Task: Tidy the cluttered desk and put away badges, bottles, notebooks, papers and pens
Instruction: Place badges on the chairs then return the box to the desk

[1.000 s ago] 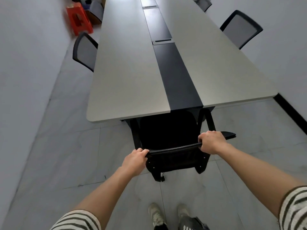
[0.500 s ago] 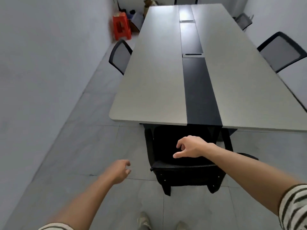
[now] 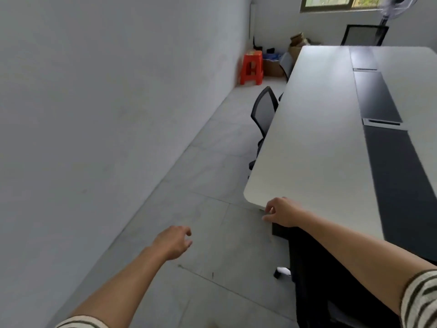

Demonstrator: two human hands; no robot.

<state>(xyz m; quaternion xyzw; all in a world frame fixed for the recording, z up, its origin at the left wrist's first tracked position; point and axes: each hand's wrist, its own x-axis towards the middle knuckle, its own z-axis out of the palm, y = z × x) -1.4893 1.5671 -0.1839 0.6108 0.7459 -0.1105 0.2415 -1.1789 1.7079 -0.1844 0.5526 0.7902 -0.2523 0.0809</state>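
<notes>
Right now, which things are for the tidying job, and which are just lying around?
For the job:
desk
left hand, holding nothing
right hand, holding nothing

Just lying about:
stool
mesh chair
black chair
boxes
fan

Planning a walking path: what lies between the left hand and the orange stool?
In the head view, only bare floor tiles lie between the left hand and the orange stool.

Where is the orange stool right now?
Head view, upper middle: the orange stool stands on the floor against the left wall, beside a cardboard box.
</notes>
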